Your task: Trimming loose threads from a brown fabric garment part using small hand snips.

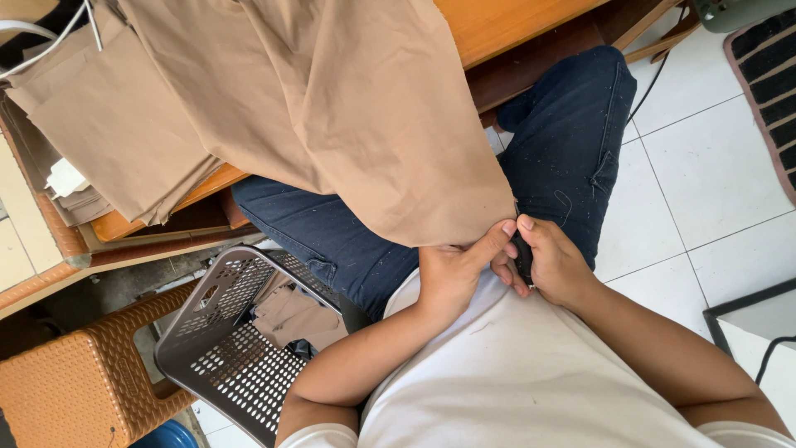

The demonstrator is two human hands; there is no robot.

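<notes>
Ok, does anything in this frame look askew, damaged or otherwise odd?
Nothing looks damaged or spilled. The tan fabric hangs off the wooden table onto the lap; the left hand pinches its lower edge, the right hand holds a small dark tool. The grey perforated basket sits tilted.

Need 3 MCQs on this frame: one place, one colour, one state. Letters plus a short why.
1. Where is the grey perforated basket?
A. on the wooden table
B. low at the person's left, beside the woven stool
C. on the person's lap

2. What colour is the cloth hanging from the table?
A. tan
B. white
C. navy

3. What are the hands doing?
A. resting apart
B. both at the cloth's lower edge
C. holding the basket

Answers:
1 B, it sits below the table by the stool.
2 A, it is tan.
3 B, left hand and right hand meet at the hem; the right hand holds a small dark object.
</notes>
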